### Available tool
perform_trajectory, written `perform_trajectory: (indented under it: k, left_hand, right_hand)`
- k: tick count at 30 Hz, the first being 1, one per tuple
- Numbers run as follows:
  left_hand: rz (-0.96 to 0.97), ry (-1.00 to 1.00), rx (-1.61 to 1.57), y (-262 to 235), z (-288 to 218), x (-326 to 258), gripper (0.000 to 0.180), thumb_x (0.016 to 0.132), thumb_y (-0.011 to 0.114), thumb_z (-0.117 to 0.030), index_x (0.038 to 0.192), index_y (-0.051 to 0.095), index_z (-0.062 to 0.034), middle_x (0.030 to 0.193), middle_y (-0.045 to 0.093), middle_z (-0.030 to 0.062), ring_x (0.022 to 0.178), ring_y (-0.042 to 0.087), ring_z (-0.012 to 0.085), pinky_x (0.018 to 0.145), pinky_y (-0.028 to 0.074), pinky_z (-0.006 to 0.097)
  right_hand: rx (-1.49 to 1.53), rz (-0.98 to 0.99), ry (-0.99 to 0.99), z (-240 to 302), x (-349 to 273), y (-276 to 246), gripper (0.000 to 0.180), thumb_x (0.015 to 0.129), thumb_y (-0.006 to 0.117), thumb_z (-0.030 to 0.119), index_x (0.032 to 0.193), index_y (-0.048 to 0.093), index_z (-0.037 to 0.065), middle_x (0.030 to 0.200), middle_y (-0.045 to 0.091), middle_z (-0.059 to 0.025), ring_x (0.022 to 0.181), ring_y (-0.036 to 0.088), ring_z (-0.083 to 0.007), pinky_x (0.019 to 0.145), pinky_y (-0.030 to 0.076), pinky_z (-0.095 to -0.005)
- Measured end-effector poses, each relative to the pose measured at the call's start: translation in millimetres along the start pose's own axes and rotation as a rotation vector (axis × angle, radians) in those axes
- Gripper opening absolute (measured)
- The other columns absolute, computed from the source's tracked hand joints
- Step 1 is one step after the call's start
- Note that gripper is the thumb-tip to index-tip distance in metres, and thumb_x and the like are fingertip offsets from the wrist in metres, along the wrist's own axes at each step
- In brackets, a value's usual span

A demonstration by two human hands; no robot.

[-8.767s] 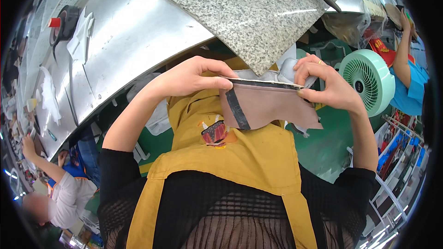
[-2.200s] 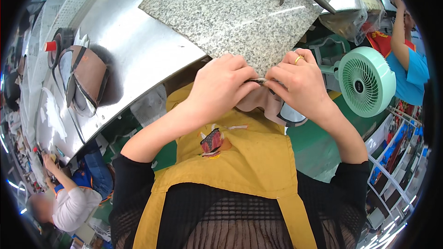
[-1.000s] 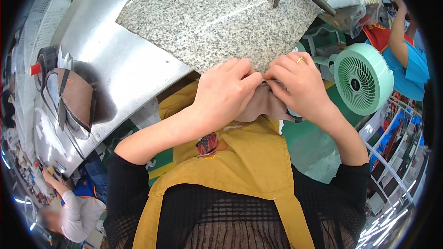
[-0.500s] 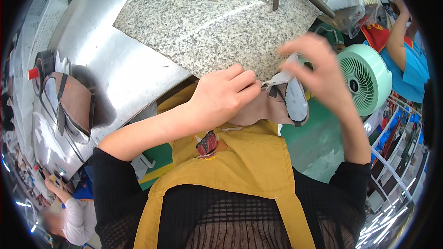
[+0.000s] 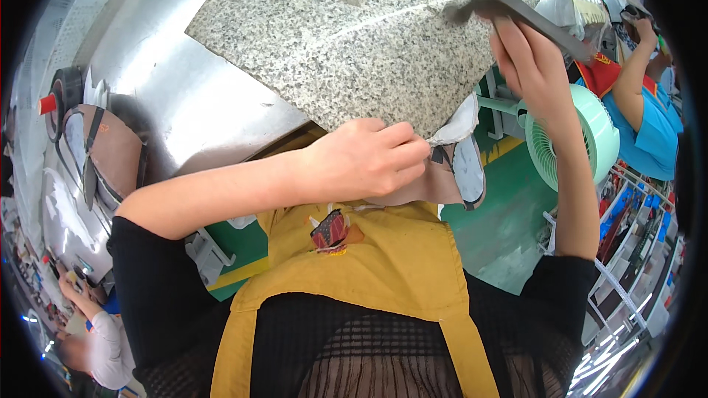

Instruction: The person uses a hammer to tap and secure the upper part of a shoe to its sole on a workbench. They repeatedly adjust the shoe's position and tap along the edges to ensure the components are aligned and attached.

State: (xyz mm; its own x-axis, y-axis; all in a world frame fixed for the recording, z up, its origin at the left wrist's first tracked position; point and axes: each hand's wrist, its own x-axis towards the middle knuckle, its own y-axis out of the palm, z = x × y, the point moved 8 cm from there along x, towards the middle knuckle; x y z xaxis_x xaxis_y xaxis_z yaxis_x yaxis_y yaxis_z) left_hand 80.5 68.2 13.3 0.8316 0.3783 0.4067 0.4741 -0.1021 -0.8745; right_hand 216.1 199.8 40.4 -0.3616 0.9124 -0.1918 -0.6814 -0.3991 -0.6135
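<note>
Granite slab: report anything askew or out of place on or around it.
Nothing looks damaged or spilled. The slab lies at an angle on the metal bench, one corner jutting past its edge, where the left hand pinches a brown leather piece.

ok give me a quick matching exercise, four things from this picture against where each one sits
Things:
1. granite slab
2. mint green fan
3. brown leather piece
4. dark tool

Places:
a. raised in the right hand
b. pinched by the left hand at the slab's corner
c. lying on the steel bench
d. right of the slab, beside the right forearm

Pairs: 1-c, 2-d, 3-b, 4-a
</note>
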Motion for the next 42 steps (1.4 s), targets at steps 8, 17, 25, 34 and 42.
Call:
perform_trajectory:
  k: [8, 17, 25, 34, 42]
  left_hand:
    - [0.034, -0.272, -0.198, 5, 24, 4, 0.015, 0.070, 0.062, -0.008, 0.085, 0.057, -0.0075, 0.079, 0.047, 0.0034, 0.072, 0.055, 0.0180, 0.056, 0.048, 0.029]
    - [-0.005, -0.316, -0.254, 1, 27, 8, 0.024, 0.072, 0.063, -0.007, 0.095, 0.062, -0.0083, 0.075, 0.047, 0.0031, 0.069, 0.055, 0.0189, 0.057, 0.048, 0.030]
    - [0.013, 0.016, -0.003, -4, 4, 9, 0.033, 0.068, 0.059, -0.011, 0.100, 0.060, -0.0064, 0.076, 0.043, 0.0008, 0.067, 0.051, 0.0126, 0.055, 0.045, 0.023]
    - [-0.051, 0.054, 0.026, -2, 2, 3, 0.029, 0.068, 0.061, -0.010, 0.096, 0.060, -0.0058, 0.078, 0.046, 0.0002, 0.068, 0.051, 0.0104, 0.053, 0.043, 0.021]
    - [-0.053, 0.055, 0.034, 0, 2, 0, 0.025, 0.069, 0.062, -0.009, 0.093, 0.060, -0.0063, 0.078, 0.047, -0.0002, 0.068, 0.052, 0.0102, 0.052, 0.042, 0.021]
  right_hand:
    - [-0.012, 0.182, 0.079, 24, -105, 34, 0.026, 0.087, 0.053, 0.001, 0.113, 0.052, -0.001, 0.089, 0.057, -0.0139, 0.072, 0.056, -0.0275, 0.066, 0.045, -0.0281]
    - [0.088, 0.123, 0.134, 2, -118, 39, 0.023, 0.092, 0.049, 0.003, 0.115, 0.050, -0.003, 0.090, 0.058, -0.0098, 0.075, 0.053, -0.0160, 0.070, 0.045, -0.0270]
    - [0.097, 0.108, 0.052, 5, -117, 37, 0.026, 0.090, 0.052, 0.003, 0.116, 0.050, -0.001, 0.097, 0.059, -0.0141, 0.080, 0.058, -0.0237, 0.073, 0.046, -0.0290]
    - [-0.065, 0.241, -0.023, 19, -115, 50, 0.031, 0.085, 0.054, 0.002, 0.116, 0.050, 0.001, 0.102, 0.058, -0.0162, 0.084, 0.059, -0.0358, 0.068, 0.049, -0.0360]
    - [-0.064, 0.233, -0.024, 16, -117, 52, 0.033, 0.083, 0.056, 0.002, 0.116, 0.050, 0.002, 0.102, 0.058, -0.0167, 0.084, 0.060, -0.0362, 0.068, 0.049, -0.0359]
